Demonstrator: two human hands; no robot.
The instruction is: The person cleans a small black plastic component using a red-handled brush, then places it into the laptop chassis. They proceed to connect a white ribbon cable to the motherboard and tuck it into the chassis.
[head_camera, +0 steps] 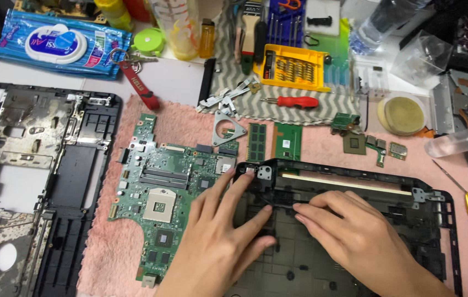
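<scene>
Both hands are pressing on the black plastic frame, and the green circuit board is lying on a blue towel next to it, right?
Not quite. In the head view both hands, left hand and right hand, do rest on the black frame, but the green circuit board lies on a pink towel, not blue.

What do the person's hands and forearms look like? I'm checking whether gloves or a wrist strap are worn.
Both are bare: the left hand and right hand show no gloves, rings, watch or strap. No sleeve reaches the visible forearms. The fingernails are short and unpainted.
</scene>
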